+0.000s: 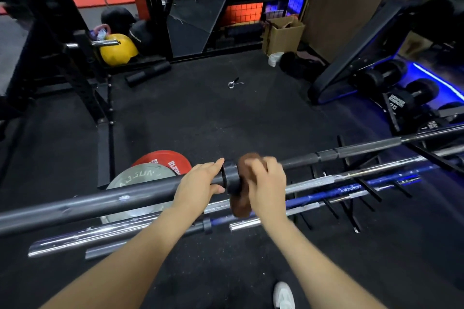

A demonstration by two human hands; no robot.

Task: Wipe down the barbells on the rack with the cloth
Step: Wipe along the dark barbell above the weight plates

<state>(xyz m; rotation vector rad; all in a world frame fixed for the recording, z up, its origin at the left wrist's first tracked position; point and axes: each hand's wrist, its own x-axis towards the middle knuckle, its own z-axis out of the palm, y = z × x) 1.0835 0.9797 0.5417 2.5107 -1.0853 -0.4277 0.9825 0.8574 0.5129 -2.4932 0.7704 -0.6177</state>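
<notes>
A black barbell [113, 202] ran across the view from lower left to upper right, the uppermost of several bars. The left hand [200, 183] gripped its thick sleeve just left of the collar, fingers curled over the top and thumb underneath. Immediately to the right of the collar, the right hand [267, 183] clasped a brown cloth [242, 188] around the bar, fingers wrapped over the fabric; the cloth bulged above the bar and hung down below it. The right hand was blurred. The two hands sat close together, separated only by the collar.

Beneath the black bar lay more barbells on a low black rack [351, 195] with slanted pegs: a chrome barbell [105, 233], a blue-shafted barbell [334, 192], and a further chrome sleeve end [244, 224].

The floor [200, 113] was dark speckled rubber matting. A red weight plate [164, 160] and a grey weight plate [140, 175] lay behind the bars, and a spring collar clip [234, 83] lay on the open floor. Black hex dumbbells [401, 98] sat at right under blue strip lighting, beside an inclined black bench [364, 40]. A yellow ball [118, 51], a black foam roller [148, 73] and a cardboard box [282, 35] stood along the wire-mesh fencing at the back. A white shoe [283, 296] showed at the bottom edge.
</notes>
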